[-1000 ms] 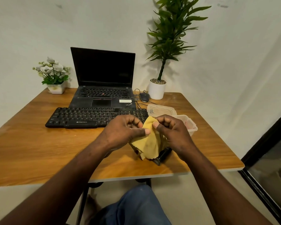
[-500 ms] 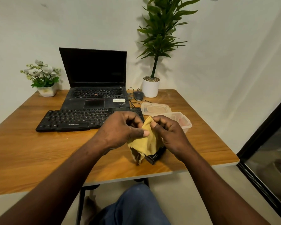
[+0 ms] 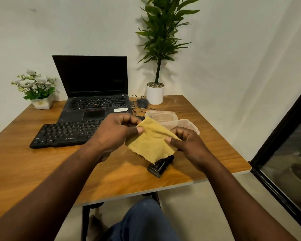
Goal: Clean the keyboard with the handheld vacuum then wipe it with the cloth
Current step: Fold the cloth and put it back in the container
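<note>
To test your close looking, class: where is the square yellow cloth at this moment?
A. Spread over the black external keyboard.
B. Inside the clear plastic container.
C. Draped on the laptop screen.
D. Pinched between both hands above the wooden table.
D: the left hand and the right hand each pinch an edge of the yellow cloth, holding it spread above the wooden table.

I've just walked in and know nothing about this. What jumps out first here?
The yellow cloth, pinched and spread between the left hand and the right hand above the wooden table. Just beneath it lies a small black handheld vacuum. To the left, a black keyboard sits in front of an open laptop with a dark screen.
</note>
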`<state>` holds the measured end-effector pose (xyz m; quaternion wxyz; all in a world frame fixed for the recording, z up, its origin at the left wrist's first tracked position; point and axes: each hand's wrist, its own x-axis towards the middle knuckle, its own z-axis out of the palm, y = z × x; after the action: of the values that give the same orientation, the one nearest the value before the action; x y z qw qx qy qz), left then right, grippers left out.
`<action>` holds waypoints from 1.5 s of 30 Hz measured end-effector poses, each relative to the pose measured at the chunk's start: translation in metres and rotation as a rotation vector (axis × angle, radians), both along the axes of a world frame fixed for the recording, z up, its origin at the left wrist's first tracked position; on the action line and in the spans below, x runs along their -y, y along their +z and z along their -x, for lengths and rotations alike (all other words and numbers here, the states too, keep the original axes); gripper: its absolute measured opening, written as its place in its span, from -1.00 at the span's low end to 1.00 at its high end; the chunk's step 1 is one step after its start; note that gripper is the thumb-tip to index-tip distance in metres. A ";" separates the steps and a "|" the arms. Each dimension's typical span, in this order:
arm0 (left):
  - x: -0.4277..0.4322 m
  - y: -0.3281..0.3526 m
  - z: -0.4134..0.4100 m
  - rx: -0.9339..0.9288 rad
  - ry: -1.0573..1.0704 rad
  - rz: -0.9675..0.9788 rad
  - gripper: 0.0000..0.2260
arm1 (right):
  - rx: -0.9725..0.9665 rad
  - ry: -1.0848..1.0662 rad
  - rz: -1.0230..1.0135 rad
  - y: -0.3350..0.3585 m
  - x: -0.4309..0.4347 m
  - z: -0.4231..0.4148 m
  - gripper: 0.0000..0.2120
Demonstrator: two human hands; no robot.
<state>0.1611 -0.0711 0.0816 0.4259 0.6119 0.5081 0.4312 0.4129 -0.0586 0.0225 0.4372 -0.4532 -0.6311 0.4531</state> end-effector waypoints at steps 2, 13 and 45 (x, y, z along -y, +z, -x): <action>-0.005 -0.002 -0.005 0.111 0.019 0.035 -0.86 | -0.159 -0.026 0.068 0.004 0.000 -0.005 -0.82; -0.036 -0.018 -0.065 0.118 0.181 -0.052 -0.78 | -0.386 -0.281 0.273 0.022 -0.032 -0.040 -0.67; -0.119 -0.043 -0.132 -1.096 0.194 -0.268 -0.70 | 1.140 -0.079 -0.066 0.030 -0.123 -0.054 -0.90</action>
<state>0.2931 0.0484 0.0382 -0.0230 0.7454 0.6494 0.1486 0.4668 0.0641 0.0528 0.0581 -0.6352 -0.7635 0.1006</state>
